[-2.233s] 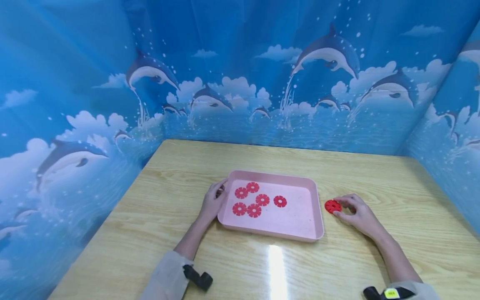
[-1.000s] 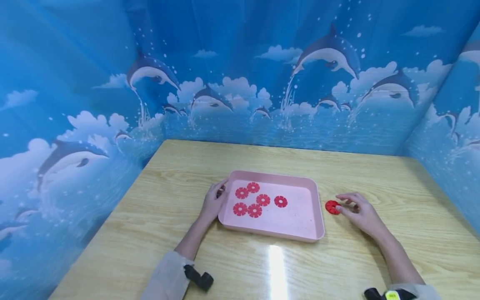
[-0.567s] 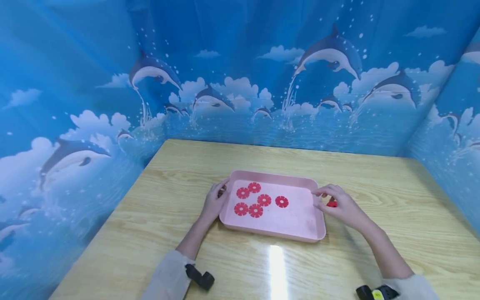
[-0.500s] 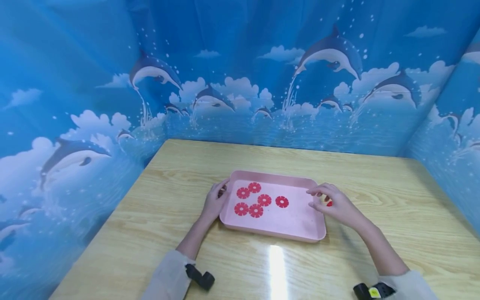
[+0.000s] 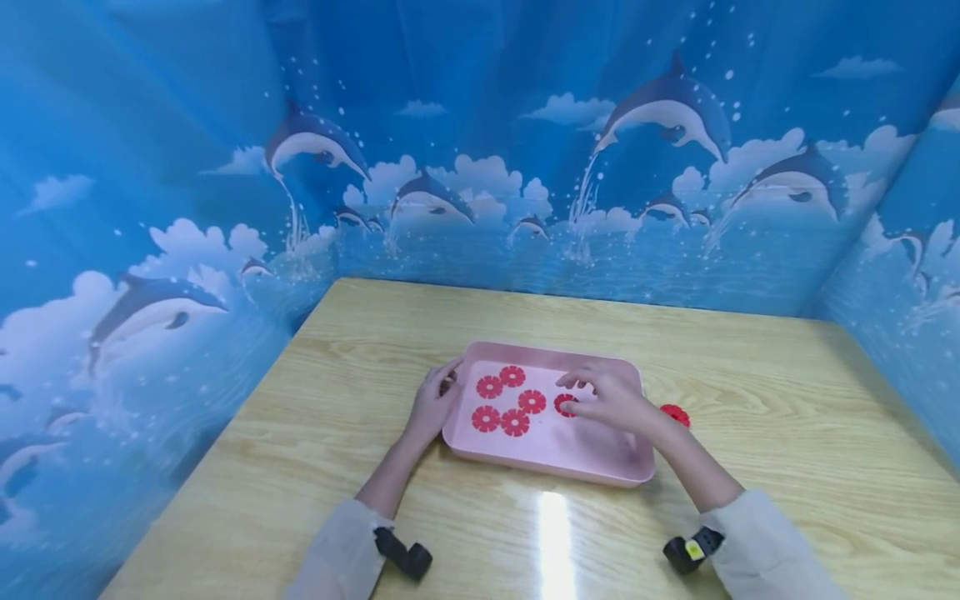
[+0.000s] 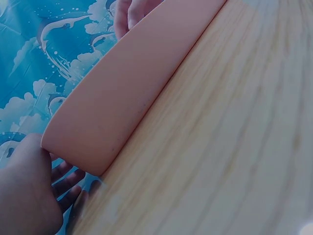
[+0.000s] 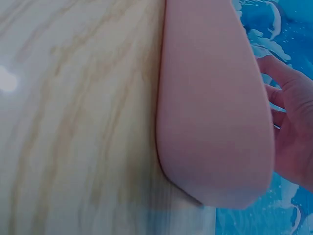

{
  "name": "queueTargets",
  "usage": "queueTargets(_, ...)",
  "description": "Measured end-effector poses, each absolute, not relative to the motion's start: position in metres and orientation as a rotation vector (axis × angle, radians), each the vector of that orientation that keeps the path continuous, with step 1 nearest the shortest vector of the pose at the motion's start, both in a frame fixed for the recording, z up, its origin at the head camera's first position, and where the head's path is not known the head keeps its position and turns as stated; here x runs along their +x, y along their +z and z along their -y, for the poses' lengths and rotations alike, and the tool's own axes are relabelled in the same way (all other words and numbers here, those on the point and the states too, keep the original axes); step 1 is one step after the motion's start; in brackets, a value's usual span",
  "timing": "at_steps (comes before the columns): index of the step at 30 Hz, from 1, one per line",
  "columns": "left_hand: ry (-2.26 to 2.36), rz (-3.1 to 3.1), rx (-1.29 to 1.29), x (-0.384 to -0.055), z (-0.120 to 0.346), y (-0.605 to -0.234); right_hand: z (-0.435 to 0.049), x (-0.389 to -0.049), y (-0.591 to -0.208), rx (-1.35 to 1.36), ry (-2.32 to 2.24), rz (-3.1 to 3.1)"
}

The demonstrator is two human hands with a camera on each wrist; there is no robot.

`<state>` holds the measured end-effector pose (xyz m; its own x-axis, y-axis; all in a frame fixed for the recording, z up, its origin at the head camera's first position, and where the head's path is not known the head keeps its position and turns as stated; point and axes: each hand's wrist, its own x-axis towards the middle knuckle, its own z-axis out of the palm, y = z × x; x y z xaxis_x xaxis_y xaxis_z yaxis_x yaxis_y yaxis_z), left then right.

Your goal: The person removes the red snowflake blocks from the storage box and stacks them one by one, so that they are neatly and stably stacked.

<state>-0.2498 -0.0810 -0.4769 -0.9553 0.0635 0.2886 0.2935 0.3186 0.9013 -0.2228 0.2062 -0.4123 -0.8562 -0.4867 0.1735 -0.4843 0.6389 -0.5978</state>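
A pink tray (image 5: 547, 475) lies on the table with several flat red notched discs (image 5: 515, 422) in its left half. My left hand (image 5: 431, 404) holds the tray's left end; in the left wrist view its fingers lie against the outside of the wall. My right hand (image 5: 611, 404) reaches over the tray's right wall, thumb and fingers apart, with the thumb over the rightmost red disc (image 5: 564, 400). That disc lies on the tray floor, partly covered. Behind the tray wall (image 7: 215, 107), the right wrist view shows my right hand's fingers spread.
Outside the tray, just right of it, more red notched plastic (image 5: 677, 415) lies on the wooden table (image 5: 750, 375), partly behind my right forearm. A blue dolphin-print curtain (image 5: 480, 217) stands along the back and sides. Each sleeve carries a black wrist camera (image 5: 684, 552).
My right hand let go of the red notched plastic right of the tray, then moved left over the wall to the rightmost disc inside. My left hand stays at the tray's left end.
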Motion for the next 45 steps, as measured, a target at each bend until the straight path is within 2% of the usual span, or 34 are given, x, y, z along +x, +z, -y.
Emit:
queueTargets(9,-1.687,2.389,-0.330,-0.252,0.080,-0.477,-0.181,-0.235,-0.426,-0.866,-0.987,-2.790)
queueTargets(18,-1.668,2.398,-0.342,-0.250,0.078,-0.474,-0.178,-0.241,-0.441,-0.815,-0.912,-2.830)
queueTargets(45,-1.673,2.406,-0.321,-0.249,0.081,-0.474,-0.171,-0.243,-0.443,-0.840,-0.921,-2.929)
